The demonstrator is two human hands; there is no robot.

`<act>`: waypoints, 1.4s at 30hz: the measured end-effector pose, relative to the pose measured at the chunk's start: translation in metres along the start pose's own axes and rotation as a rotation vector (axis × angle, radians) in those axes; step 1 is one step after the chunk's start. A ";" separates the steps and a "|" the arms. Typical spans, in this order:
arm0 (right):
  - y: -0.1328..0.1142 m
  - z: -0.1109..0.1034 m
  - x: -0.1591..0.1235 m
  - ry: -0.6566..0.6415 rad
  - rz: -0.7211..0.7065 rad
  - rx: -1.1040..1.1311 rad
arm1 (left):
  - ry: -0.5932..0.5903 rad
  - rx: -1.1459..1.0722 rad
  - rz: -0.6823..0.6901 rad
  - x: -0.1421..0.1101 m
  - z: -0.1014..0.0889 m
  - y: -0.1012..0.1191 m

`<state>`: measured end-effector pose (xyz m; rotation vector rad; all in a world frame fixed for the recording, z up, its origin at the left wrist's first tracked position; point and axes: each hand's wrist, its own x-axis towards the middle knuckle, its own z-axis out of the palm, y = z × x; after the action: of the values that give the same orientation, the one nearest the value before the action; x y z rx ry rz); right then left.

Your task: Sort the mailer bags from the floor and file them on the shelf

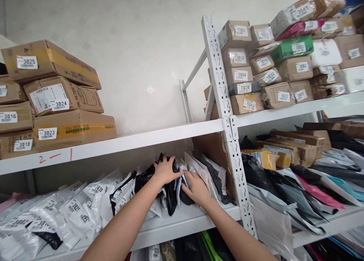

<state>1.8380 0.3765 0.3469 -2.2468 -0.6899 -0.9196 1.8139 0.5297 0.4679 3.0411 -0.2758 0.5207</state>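
Note:
My left hand (pixel 166 171) rests on the upper part of a black plastic parcel (pixel 171 200), fingers spread and thumb stretched to the right. Beside it, my right hand (pixel 196 188) reaches in among upright mailer bags, its thumb and fingers apart and touching them. The fingertips of both hands are close together. A white mailer bag (pixel 196 166) and a dark grey mailer bag (pixel 213 174) stand just right of my right hand. To the left of my left hand leans another black parcel (pixel 143 177). Some fingertips are hidden by the bags.
White labelled bags (pixel 75 206) fill the shelf's left part. The upper shelf edge (pixel 170 133) runs above my hands. A perforated metal post (pixel 224 102) and a cardboard sheet (pixel 213 149) stand right. Boxes (pixel 74 130) are stacked above left; more parcels (pixel 295 193) lie right.

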 end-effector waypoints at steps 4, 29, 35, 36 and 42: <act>0.002 -0.005 -0.001 -0.047 -0.015 0.026 | -0.189 -0.209 0.127 0.011 -0.007 -0.022; -0.079 0.002 0.067 -0.225 0.049 -0.228 | 0.093 -0.800 0.093 -0.016 0.036 -0.139; -0.078 0.000 0.063 -0.225 0.052 -0.218 | 0.061 -0.920 0.057 -0.013 0.031 -0.140; -0.077 0.000 0.062 -0.226 0.052 -0.215 | 0.058 -0.938 0.057 -0.014 0.029 -0.141; -0.074 0.000 0.059 -0.214 0.055 -0.184 | 0.049 -0.984 0.039 -0.018 0.025 -0.147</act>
<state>1.8262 0.4404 0.4156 -2.5410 -0.6554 -0.7495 1.8324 0.6758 0.4364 2.0688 -0.4286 0.3155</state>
